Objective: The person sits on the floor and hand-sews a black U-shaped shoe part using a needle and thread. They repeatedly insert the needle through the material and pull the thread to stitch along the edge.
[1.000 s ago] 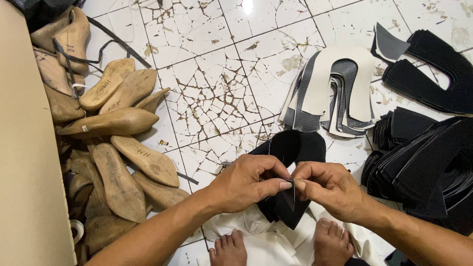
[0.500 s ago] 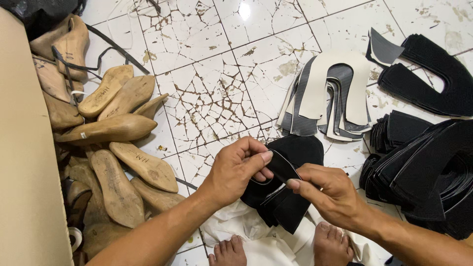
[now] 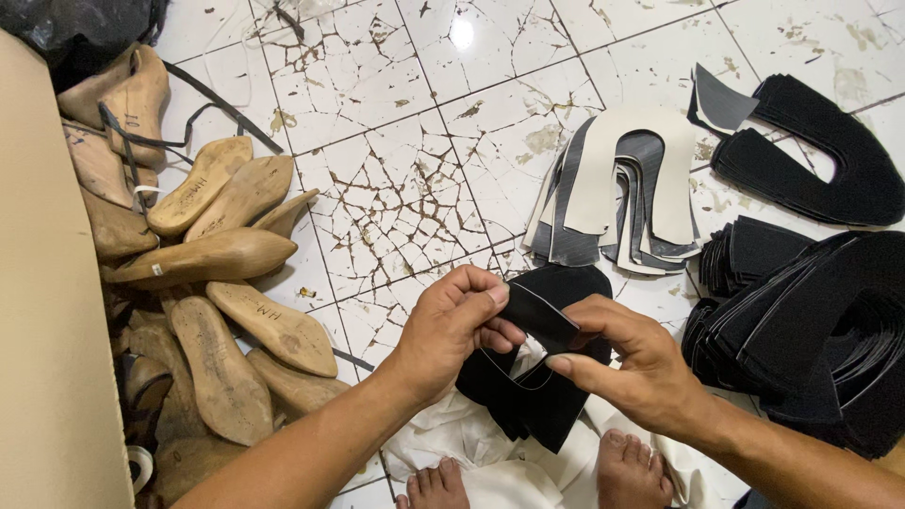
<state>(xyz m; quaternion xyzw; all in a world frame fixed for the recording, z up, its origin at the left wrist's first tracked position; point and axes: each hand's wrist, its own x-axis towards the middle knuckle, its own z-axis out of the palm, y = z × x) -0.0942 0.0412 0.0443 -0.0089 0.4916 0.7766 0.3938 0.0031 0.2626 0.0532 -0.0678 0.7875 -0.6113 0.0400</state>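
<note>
My left hand (image 3: 451, 325) and my right hand (image 3: 630, 363) both pinch a black cut piece of shoe upper material (image 3: 528, 386) low in the middle of the head view. The piece is curved with a pale edge line and hangs down between the hands. The left thumb and fingers grip its upper left edge. The right thumb and forefinger hold its right side. Under the piece lies white cloth (image 3: 471, 443) on my lap, and my bare feet (image 3: 627, 471) show at the bottom edge.
Several wooden shoe lasts (image 3: 222, 254) are heaped at the left beside a tan board (image 3: 47, 330). Grey and cream U-shaped cut pieces (image 3: 622, 188) lie on the cracked white tile floor (image 3: 396, 179). Stacks of black cut pieces (image 3: 820, 320) fill the right side.
The hands have drawn a little apart and turned the black piece, so its curved edge now spreads open between them. The view has shifted slightly.
</note>
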